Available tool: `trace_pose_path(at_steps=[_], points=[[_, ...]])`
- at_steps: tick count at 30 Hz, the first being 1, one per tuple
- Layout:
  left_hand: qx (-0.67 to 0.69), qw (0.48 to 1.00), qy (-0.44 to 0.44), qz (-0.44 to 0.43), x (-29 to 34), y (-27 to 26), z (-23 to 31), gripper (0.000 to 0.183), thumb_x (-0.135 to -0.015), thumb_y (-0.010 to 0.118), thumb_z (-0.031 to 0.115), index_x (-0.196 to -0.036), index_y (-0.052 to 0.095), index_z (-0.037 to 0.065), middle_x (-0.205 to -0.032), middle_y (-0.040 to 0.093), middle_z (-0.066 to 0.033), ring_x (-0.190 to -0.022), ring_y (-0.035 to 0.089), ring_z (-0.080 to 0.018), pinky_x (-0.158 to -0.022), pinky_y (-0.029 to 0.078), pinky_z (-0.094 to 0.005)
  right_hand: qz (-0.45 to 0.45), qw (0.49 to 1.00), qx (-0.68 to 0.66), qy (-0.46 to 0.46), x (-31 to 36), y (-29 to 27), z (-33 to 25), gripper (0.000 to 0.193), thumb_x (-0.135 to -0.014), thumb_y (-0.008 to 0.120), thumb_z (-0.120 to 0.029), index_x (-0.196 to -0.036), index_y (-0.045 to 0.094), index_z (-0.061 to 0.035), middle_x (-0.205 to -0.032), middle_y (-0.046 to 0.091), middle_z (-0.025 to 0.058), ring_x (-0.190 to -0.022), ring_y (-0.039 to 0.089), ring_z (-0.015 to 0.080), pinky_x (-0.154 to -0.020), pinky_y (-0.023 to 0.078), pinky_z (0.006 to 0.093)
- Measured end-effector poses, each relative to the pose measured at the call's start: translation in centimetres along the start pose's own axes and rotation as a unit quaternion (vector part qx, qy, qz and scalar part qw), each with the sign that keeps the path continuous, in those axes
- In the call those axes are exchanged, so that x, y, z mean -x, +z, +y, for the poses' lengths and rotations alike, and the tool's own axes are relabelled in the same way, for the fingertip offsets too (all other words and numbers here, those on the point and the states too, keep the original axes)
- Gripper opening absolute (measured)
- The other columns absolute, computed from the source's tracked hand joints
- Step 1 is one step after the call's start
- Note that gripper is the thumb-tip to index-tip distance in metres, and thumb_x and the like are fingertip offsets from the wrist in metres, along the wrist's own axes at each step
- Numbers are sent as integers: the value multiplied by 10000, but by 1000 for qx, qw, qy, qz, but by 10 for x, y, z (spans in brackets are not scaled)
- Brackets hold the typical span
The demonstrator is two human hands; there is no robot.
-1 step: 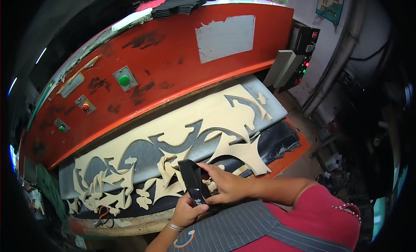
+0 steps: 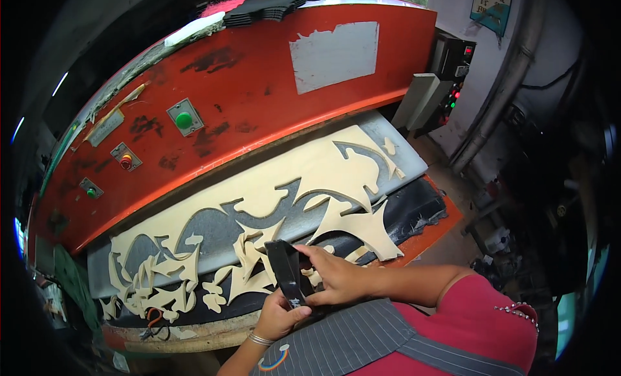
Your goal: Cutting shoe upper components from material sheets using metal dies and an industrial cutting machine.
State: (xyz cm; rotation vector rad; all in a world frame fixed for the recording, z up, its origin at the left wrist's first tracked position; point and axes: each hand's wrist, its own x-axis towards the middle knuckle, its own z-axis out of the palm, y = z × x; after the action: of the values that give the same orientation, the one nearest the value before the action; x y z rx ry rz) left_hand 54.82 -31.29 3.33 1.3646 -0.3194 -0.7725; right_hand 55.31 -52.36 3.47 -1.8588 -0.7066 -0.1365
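Note:
A black, hollow, curved cutting die (image 2: 282, 265) is held close in front of my body, over the near edge of the work surface. My left hand (image 2: 280, 318) grips its lower end, the thumb along its side. Around its right side, my right hand (image 2: 335, 274) is closed, fingers at the upper rim and thumb near the bottom. Beyond the die lies a cream foam sheet (image 2: 259, 175) with curved openings cut along its near edge. Cream offcuts (image 2: 155, 279) are heaped on the near left, and a larger piece (image 2: 359, 230) lies to the right.
A red press beam (image 2: 246, 104) with green buttons (image 2: 184, 120) and a red one (image 2: 126, 161) spans the far side. The sheet rests on a grey board (image 2: 411, 162). Orange-handled pliers (image 2: 152, 323) lie near left. A control box (image 2: 449, 65) stands far right.

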Motion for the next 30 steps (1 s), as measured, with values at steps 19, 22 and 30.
trace_pose_path(at_steps=[19,22,30], points=[[336,795,142,485,4,-41,-37,369,-930,490,450,-803,436,107,-619,468,31,-482,441,-96,-472,434,-241,346,727,-541,243,-3,-50,18,269,-861,576,-268,-1044,551,-72,-785,573,33,-746,607,146,-626,520,320],[358,748,166,534,43,-123,-64,366,-917,520,446,-873,466,86,-630,461,33,-496,411,-92,-519,436,-250,378,749,-498,220,-29,-87,64,232,-951,439,-254,-997,589,-84,-844,614,46,-783,610,147,-708,505,290],[-398,503,89,762,69,-158,-30,542,-907,549,198,-1360,346,-20,-1237,498,-191,-1162,476,-278,-963,383,-358,559,521,-603,228,-130,-70,126,153,-877,587,-243,-897,495,-123,-784,395,29,-650,394,149,-798,443,566]])
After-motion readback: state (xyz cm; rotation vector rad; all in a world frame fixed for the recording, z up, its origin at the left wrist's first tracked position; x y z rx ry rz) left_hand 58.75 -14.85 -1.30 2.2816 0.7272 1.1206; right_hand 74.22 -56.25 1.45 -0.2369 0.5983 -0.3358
